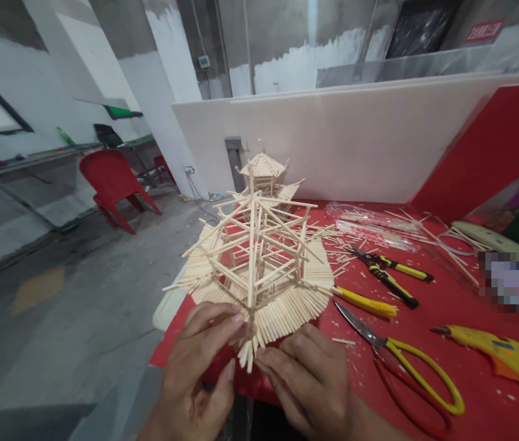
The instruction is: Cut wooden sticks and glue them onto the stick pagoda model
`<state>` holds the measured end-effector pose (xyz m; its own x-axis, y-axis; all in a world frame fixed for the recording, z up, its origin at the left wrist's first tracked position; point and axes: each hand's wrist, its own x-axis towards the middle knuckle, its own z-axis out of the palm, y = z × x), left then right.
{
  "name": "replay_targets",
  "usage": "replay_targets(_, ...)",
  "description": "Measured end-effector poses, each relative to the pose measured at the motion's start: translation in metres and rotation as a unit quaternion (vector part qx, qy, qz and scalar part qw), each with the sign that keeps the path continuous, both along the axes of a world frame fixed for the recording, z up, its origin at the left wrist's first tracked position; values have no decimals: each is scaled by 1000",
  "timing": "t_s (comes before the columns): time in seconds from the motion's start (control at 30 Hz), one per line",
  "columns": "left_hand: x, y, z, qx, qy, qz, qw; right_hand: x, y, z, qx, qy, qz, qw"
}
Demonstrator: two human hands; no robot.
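Wooden sticks, pale and thin, form an open-framed pagoda model (252, 257) with a flared skirt of eaves, sitting just beyond both hands, its near corner right between them. Left hand (202, 355) has its fingers bent at that corner, thumb held apart; right hand (317, 370) is half curled, fingertips at the stick ends along the corner's lower right. Can't tell if either one is actually pinching a stick, tbh. Directly behind is a smaller roofed stick tower (263, 165). Off to the right on the red tabletop (461, 306): black pliers with yellow-and-black grips (381, 269), metal scissors with yellow and red handle loops (379, 340), plus a yellow glue gun (484, 343).
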<state>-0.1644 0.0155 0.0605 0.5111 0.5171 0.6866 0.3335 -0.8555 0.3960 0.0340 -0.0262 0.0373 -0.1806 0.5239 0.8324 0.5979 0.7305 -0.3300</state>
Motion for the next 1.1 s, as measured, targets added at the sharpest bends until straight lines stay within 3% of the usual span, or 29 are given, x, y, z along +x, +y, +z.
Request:
replay_targets(0.43,-3,-1,-4,-15,17,15,1000,-1,-3,-1,-4,52,9,999)
replay_targets(1.1,-7,0,-8,-23,27,30,999,3,-3,-2,-42,47,1,998)
